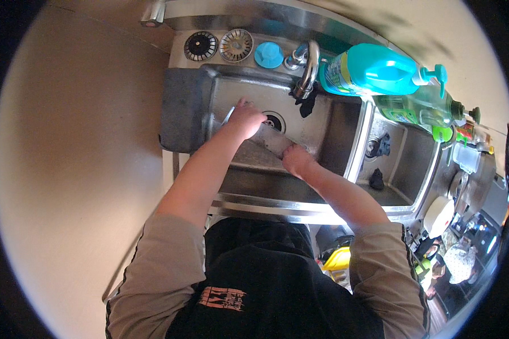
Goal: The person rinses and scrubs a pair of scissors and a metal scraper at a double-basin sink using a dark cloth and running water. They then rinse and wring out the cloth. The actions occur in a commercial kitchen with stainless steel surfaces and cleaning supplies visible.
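Over the left basin of a stainless-steel sink (269, 89), my left hand (248, 118) and my right hand (297, 160) grip a flat, greyish, narrow panel (273, 139) between them. The panel slants down to the right, and its material is unclear. A pale edge shows beside my left fingers. Partly hidden behind my left hand and the panel is the drain (275, 120). The curved chrome faucet (310, 70) reaches over the basin's back. Below its spout lies a crumpled dark cloth (307, 106).
Two sink strainers (200, 46) and a blue plug (268, 55) sit on the back ledge. A teal pump bottle (373, 70) and a green pump bottle (420, 108) stand right of the faucet. Dark cloths (376, 179) lie in the right basin. People (458, 260) are at far right.
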`<state>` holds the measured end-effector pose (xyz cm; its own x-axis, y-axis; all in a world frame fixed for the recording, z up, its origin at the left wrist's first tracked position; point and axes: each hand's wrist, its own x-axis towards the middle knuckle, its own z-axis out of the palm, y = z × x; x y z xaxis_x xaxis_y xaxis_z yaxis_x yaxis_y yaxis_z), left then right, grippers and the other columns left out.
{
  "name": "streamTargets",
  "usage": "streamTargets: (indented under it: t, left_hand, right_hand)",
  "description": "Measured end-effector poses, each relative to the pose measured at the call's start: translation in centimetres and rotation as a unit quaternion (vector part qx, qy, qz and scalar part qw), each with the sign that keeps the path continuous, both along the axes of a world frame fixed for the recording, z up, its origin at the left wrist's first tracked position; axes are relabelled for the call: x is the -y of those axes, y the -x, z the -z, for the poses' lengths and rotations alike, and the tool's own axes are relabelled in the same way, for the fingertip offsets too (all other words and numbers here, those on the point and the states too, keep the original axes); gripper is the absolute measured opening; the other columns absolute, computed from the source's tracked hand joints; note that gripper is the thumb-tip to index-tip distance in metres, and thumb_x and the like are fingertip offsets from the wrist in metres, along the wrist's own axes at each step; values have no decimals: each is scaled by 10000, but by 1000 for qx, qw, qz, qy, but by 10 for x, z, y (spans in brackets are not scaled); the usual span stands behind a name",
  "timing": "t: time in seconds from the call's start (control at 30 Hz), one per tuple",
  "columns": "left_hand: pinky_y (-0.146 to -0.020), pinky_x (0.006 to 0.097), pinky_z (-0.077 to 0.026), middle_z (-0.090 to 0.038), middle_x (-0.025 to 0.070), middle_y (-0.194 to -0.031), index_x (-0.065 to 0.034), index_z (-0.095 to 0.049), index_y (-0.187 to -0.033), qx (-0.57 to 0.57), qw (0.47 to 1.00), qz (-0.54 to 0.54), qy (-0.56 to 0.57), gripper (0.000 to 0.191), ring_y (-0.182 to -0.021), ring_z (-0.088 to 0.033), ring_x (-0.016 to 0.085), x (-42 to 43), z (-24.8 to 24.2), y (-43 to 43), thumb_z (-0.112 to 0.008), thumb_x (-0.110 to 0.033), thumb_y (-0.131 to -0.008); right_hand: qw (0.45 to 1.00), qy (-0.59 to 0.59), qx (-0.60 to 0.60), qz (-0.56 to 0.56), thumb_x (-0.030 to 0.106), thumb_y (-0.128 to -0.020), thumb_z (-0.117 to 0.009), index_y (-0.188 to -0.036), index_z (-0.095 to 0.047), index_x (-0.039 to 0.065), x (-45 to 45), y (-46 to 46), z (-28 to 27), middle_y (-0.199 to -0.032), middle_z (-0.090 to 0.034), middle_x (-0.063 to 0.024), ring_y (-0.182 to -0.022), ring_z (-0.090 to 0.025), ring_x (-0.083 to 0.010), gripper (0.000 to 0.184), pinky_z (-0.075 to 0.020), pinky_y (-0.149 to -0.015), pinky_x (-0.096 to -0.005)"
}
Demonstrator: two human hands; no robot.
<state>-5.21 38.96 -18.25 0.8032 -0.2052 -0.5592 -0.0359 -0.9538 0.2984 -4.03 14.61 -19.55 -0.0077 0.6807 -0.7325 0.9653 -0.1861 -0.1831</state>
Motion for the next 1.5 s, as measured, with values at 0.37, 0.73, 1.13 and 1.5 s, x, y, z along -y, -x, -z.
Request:
streamTargets:
  t: [0.37,0.73,1.13,1.5]
  left_hand:
    - [-942,514,-470,-655,240,-1127,7,-539,-1228,77,802,-565,177,444,-1083,-614,425,41,20,67,-663,-210,-861]
    - [-835,534,-496,-665,271,-987,14,-638,-964,-26,913,-383,142,245,-970,-633,455,49,9,41,-572,-210,-891]
    - [-870,525,-489,-649,281,-1017,30,-620,-962,17,920,-361,154,207,-994,-619,445,64,28,44,-540,-148,-894]
    - [-905,524,-486,-635,279,-1075,36,-592,-1061,-18,901,-399,168,259,-1035,-611,449,59,28,44,-585,-106,-844]
  right_hand:
    - [972,-38,-51,228,155,-850,-572,-885,-769,68,-38,53,-21,-936,-738,-147,-885,-725,-325,219,-575,-793,-469]
    - [992,24,-58,109,150,-851,-575,-911,-778,94,-62,43,-6,-996,-736,-133,-975,-702,-330,219,-539,-835,-463]
    - [985,106,-125,59,157,-882,-590,-1178,-671,78,-61,48,1,-1161,-687,-185,-1068,-662,-372,317,-533,-905,-459]
    - [967,81,-235,60,166,-918,-532,-1195,-658,98,-69,36,1,-1201,-667,-181,-1124,-637,-361,311,-533,-921,-453]
